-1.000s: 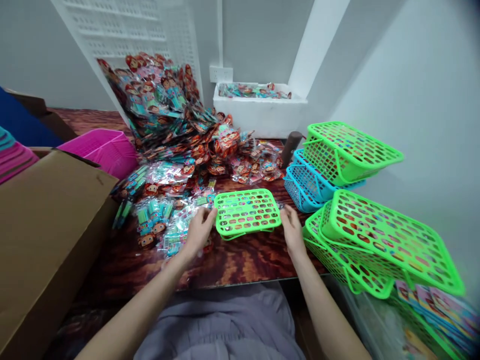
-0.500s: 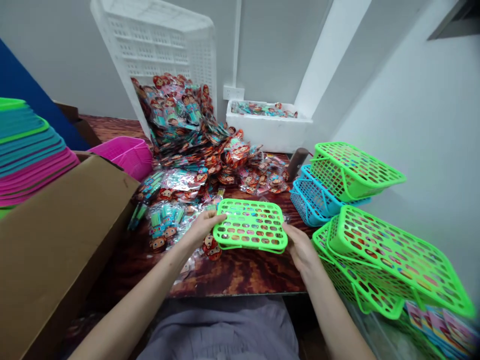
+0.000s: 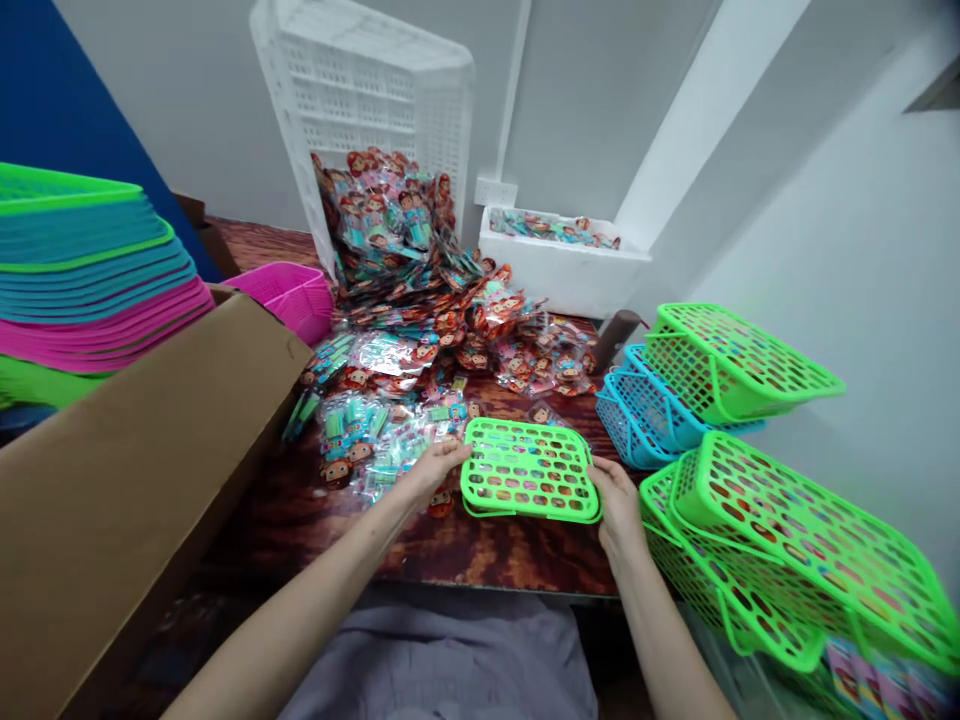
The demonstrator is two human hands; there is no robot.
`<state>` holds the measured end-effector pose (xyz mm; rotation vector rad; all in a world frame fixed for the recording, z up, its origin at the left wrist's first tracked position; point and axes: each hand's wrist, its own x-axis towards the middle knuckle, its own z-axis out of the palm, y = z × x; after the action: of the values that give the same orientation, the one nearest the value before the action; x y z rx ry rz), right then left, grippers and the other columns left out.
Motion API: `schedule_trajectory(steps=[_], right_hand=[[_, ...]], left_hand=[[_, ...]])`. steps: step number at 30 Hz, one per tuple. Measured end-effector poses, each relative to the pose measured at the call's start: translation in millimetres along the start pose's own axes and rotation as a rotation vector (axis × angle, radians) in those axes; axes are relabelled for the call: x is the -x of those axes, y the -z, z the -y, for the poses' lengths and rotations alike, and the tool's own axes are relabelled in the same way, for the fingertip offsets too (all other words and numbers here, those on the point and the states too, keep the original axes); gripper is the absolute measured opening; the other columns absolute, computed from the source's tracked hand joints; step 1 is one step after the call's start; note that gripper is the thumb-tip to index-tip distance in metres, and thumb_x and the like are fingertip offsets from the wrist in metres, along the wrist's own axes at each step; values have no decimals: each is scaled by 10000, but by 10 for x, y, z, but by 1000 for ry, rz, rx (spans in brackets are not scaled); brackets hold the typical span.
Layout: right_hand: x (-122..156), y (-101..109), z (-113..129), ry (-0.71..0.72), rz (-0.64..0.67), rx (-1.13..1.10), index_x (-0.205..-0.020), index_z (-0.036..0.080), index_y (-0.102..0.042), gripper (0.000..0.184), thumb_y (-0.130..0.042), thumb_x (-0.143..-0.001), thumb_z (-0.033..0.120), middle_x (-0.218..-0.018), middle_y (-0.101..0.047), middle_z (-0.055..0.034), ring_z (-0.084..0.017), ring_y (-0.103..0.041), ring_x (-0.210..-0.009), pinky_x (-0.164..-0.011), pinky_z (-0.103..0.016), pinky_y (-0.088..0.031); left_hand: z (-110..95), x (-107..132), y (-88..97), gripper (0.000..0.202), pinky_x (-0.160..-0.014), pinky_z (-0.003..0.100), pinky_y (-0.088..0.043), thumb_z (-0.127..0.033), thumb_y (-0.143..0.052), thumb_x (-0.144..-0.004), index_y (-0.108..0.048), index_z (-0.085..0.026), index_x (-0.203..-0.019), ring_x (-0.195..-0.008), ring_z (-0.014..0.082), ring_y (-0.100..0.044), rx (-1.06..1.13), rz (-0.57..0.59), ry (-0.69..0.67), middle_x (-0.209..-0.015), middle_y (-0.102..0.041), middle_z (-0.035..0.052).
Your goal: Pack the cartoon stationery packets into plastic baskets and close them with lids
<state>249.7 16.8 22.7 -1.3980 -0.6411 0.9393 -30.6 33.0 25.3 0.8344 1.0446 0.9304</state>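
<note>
A small bright green plastic basket (image 3: 529,472) has its flat, oval-holed face turned up, and coloured shapes show through the holes. My left hand (image 3: 442,466) grips its left end with the thumb on top. On the right end, my right hand (image 3: 616,500) closes round the edge, its fingertips partly hidden. The basket's thin handle runs along the near side. Just beyond and left of it, clear-bagged cartoon-figure packets (image 3: 390,450) lie on the dark wood-patterned table (image 3: 480,555).
A tipped white crate (image 3: 360,85) spills packets at the back, beside a white foam box (image 3: 562,270). Green baskets (image 3: 817,550) and a blue basket (image 3: 649,410) are stacked at right. At left are a cardboard box (image 3: 150,450), nested colourful baskets (image 3: 90,270) and a pink basket (image 3: 289,295).
The view has shifted left, so the surroundings appear farther right. Both hands still hold the green basket, which sits slightly lower in the picture.
</note>
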Motion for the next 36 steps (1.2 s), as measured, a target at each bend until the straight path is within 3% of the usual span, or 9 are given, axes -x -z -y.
schedule_trajectory(steps=[6,9,13,16,19,22,24,30,36], right_hand=[[43,-101,-107,-9,-45,47,-906,228,-643,365,-714,-602,417,-730,-694,41,-186,-646,-679,-591,-286,-507],[83,-73,-77,-184,130,6,-973,213,-676,414,-691,-687,511,-854,-755,-27,-252,-710,-775,-655,-378,-572],[174,-29,46,-386,364,-91,-1104,225,-693,476,-724,-753,545,-1095,-756,-66,-277,-707,-1025,-858,-423,-579],[302,-4,129,-328,369,-107,-1231,296,-633,540,-779,-736,457,-1204,-721,-34,-277,-678,-1104,-920,-449,-558],[468,28,159,-173,382,-88,-1323,341,-569,645,-797,-724,420,-1340,-643,-27,-286,-596,-1237,-1012,-465,-502],[617,52,122,-25,354,-20,-1282,329,-610,632,-831,-691,366,-1439,-555,-15,-280,-474,-1362,-1136,-441,-383],[687,72,71,15,369,-4,-1249,319,-640,574,-821,-705,353,-1484,-503,-11,-280,-429,-1394,-1171,-442,-329],[756,232,-61,-8,490,-27,-1214,300,-674,518,-802,-712,291,-1561,-393,-23,-300,-372,-1427,-1173,-444,-316],[772,303,-72,-92,459,-73,-1083,299,-731,472,-843,-625,284,-1564,-389,-10,-331,-409,-1398,-1123,-462,-386]], left_hand=[[84,20,69,534,-560,231,-452,-609,-833,-604,-610,-167,-803,-567,135,-606,-7,-47,-35,-618,-629,-13],[56,33,77,537,-663,242,-501,-560,-840,-632,-642,-174,-949,-804,179,-679,18,-48,-66,-916,-717,52],[-33,52,-18,620,-894,340,-524,-568,-793,-695,-642,-191,-1164,-1104,268,-647,63,6,-82,-1228,-676,114],[-88,128,-123,678,-1018,419,-473,-621,-747,-722,-629,-204,-1243,-1213,313,-588,77,36,-89,-1280,-653,121],[-101,298,-192,606,-1176,425,-295,-603,-721,-764,-653,-244,-1247,-1413,311,-384,-48,5,-249,-1425,-538,87],[-63,496,-196,512,-1215,411,-200,-548,-667,-834,-661,-244,-1246,-1471,303,-271,-209,-31,-424,-1509,-424,79],[-17,600,-164,474,-1207,427,-213,-526,-634,-867,-646,-231,-1238,-1466,309,-277,-241,-21,-445,-1530,-392,93],[116,780,-22,457,-1197,435,-226,-449,-766,-795,-556,-231,-1137,-1501,314,-202,-376,127,-463,-1625,-223,119],[184,849,47,477,-1198,434,-223,-406,-816,-752,-586,-253,-1140,-1519,336,-134,-376,166,-364,-1644,-179,113]])
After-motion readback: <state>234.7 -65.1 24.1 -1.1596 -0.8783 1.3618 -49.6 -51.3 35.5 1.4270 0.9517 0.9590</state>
